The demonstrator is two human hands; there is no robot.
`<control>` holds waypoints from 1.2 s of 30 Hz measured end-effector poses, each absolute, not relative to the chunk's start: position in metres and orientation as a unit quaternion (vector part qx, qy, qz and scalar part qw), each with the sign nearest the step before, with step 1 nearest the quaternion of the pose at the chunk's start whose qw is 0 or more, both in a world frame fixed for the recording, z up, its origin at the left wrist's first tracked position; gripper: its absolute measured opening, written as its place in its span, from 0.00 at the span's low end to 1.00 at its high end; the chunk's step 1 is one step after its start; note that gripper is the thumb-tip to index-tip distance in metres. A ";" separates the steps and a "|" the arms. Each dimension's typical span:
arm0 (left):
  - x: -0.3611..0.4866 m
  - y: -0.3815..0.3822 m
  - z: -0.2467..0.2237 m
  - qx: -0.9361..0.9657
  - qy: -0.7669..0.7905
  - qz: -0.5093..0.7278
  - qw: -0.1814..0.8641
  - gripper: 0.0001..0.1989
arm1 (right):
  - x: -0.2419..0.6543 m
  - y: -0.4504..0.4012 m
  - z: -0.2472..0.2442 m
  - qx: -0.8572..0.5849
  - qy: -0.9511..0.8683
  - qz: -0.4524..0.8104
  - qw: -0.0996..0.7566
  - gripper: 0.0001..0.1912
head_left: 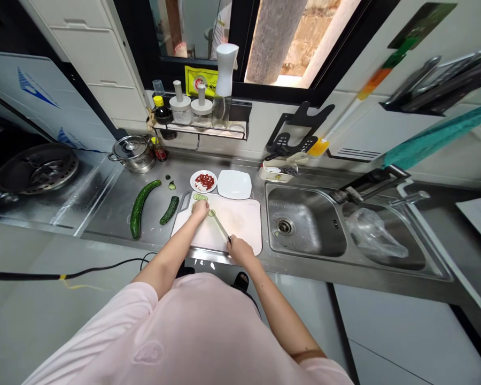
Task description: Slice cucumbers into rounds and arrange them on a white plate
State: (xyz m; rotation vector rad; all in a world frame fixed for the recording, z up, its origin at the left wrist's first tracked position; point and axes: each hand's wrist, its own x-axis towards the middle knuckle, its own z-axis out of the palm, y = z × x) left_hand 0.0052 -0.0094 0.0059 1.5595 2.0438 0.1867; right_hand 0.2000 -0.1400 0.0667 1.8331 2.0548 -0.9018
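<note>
Left hand (200,210) clawing down on a cucumber piece (194,205), right hand (239,250) clenching a kitchen knife (220,225) angled toward 11 o'clock, thin slices (200,197) piling at 12 o'clock on the cutting board (240,224); clawed grip keeping things nice and safe, tbh.

This location is a domestic kitchen. A stainless steel counter (108,211) runs along the far wall and incorporates a double-basin sink (304,220) with a mixer faucet (409,199) at right. A dark hob (8,149) occupies the left end, adjoined by a printed splash guard (44,101); a steel pot (132,154) stands between hob and counter. A white cutting board (240,220) lies on the counter. Further domestic indicators: white wall cabinets (92,48) at far left, a wall-mounted condiment shelf (200,131) under the window (272,43), and a knife rack (441,83) at far right.
</note>
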 end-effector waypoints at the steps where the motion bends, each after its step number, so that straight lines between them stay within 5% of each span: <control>1: 0.005 -0.010 0.007 0.581 0.761 0.071 0.279 0.07 | 0.199 -0.139 0.066 0.628 0.705 -0.307 0.119 0.16; 36: 0.005 -0.021 -0.003 0.626 0.737 0.123 0.223 0.09 | 0.220 -0.170 0.066 0.643 0.700 -0.291 0.107 0.16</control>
